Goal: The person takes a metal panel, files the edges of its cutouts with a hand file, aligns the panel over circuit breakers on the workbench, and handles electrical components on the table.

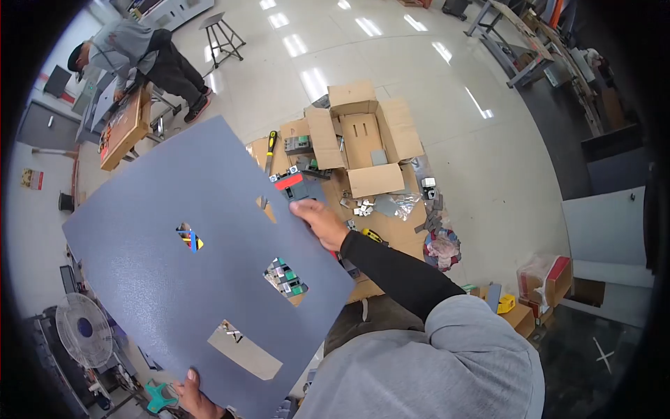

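A large grey panel [153, 279] with several cut-outs is held up, tilted, over the left part of the workbench. My right hand [321, 222] is closed on its upper right side, thumb on the face, beside a dark device with a red strip [289, 183]. Near the lower left edge, my left hand [197, 396] grips the same panel, its thumb on the face and its other fingers mostly hidden. Through one cut-out, green and grey parts [285, 277] show. A yellow-black screwdriver [271, 148] lies beyond the panel's edge.
An open cardboard box [363, 140] stands on the bench, with small metal pieces [363, 207], a plastic bag [407, 204] and a cloth [442, 250] near it. Another person [129, 49] bends over a wooden table [125, 133] at upper left. A fan [84, 328] stands at left.
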`<state>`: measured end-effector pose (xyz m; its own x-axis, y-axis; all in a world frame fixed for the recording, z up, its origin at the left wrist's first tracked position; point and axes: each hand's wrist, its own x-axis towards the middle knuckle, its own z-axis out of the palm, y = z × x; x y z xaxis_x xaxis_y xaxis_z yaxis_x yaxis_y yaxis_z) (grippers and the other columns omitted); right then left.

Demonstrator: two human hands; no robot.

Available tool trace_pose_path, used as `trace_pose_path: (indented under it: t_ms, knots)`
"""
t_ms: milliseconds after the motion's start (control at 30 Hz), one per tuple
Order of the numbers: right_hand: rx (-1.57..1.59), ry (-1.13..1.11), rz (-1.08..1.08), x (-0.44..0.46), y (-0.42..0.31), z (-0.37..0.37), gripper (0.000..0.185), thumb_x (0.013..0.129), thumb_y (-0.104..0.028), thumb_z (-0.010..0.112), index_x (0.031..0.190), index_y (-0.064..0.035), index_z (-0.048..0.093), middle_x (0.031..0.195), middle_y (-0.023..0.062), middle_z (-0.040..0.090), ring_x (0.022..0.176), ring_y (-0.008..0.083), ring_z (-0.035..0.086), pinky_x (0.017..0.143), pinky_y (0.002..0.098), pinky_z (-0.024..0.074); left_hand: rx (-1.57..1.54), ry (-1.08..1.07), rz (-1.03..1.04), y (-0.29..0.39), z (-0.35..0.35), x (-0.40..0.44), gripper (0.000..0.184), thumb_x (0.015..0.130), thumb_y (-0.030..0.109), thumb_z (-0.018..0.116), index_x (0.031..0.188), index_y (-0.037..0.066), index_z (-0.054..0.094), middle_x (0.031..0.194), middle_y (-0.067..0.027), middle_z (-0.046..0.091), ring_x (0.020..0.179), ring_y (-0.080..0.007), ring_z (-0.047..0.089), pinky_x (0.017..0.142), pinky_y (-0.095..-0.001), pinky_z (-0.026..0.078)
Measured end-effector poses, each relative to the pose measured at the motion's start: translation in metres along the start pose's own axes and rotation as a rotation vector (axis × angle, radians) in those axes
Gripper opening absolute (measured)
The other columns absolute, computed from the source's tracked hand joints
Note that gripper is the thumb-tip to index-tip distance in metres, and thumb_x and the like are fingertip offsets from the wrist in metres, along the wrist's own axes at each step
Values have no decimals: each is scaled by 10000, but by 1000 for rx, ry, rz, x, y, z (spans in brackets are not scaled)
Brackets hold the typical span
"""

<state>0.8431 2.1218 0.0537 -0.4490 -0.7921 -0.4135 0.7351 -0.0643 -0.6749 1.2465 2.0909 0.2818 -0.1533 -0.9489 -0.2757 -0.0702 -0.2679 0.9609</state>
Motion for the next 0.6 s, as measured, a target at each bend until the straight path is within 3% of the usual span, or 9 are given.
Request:
trace_pose_path:
  t_ms: [100, 133, 167, 200, 233, 300, 400, 500, 600]
  knots:
    - [77, 456, 139, 10, -18, -69, 271, 1015, -369, 695, 1026, -99, 666, 779, -25, 574, 690, 118, 580, 640, 304, 524, -23, 20, 2, 16, 46, -8, 433, 972, 178, 659, 1341, -10, 535, 1209, -184, 672, 1027, -292, 704, 878, -425, 601]
    - [194, 431, 109, 24, -7, -122, 255, 1009, -381, 684, 1058, -135, 644, 682, -36, 462, 608, 136, 519, 567, 308, 493, 44, 60, -16, 18, 57, -9, 415, 985, 208, 659, 1303, -45, 572, 1188, -182, 680, 1015, -282, 690, 887, -415, 582]
    - [-22, 653, -41, 36, 6, -171, 269, 998, -372, 686, 971, -106, 659, 665, -17, 517, 610, 136, 557, 503, 331, 462, 118, 99, -33, 21, 64, -10, 417, 999, 238, 659, 1264, -80, 609, 1167, -179, 688, 1004, -272, 676, 896, -404, 564]
    - [-622, 847, -211, 43, 4, -212, 316, 976, -355, 702, 876, -57, 670, 681, 61, 627, 663, 166, 625, 549, 386, 484, 200, 145, -51, 27, 70, -12, 438, 1012, 268, 659, 1225, -115, 646, 1146, -177, 696, 992, -263, 662, 905, -394, 546]
    - [-879, 979, -464, 33, -19, -217, 367, 951, -361, 724, 825, -20, 678, 775, 151, 711, 730, 245, 692, 638, 438, 510, 251, 163, -104, 37, 78, -15, 460, 975, 214, 675, 1268, -136, 619, 1211, -205, 682, 1084, -284, 658, 982, -413, 538]
    - [-1186, 1050, -443, 39, -51, -244, 518, 890, -516, 746, 960, -3, 738, 869, 180, 730, 898, 392, 713, 785, 469, 545, 262, 121, -120, 41, 79, -15, 481, 974, 219, 678, 1294, -133, 603, 1225, -200, 676, 1091, -286, 653, 984, -411, 532]
    - [-1510, 1200, -200, 62, -73, -255, 642, 841, -585, 728, 1012, 34, 752, 995, 243, 744, 1024, 430, 706, 896, 489, 551, 302, 157, -125, 39, 82, -24, 510, 979, 229, 668, 1357, -101, 571, 1262, -197, 661, 1114, -292, 647, 995, -419, 521]
    - [-1067, 953, 103, 117, -57, -317, 612, 827, -506, 687, 1018, 72, 749, 1118, 328, 711, 1124, 467, 675, 986, 499, 530, 370, 193, -99, 39, 100, -35, 505, 981, 229, 659, 1375, -75, 571, 1275, -193, 655, 1125, -294, 642, 999, -419, 514]
    - [-975, 934, 81, 127, -76, -316, 456, 879, -317, 588, 1027, 84, 748, 1211, 357, 673, 1189, 467, 658, 1034, 496, 514, 324, 187, -73, 42, 116, -45, 497, 977, 217, 657, 1378, -64, 573, 1289, -187, 649, 1132, -288, 637, 992, -414, 512]
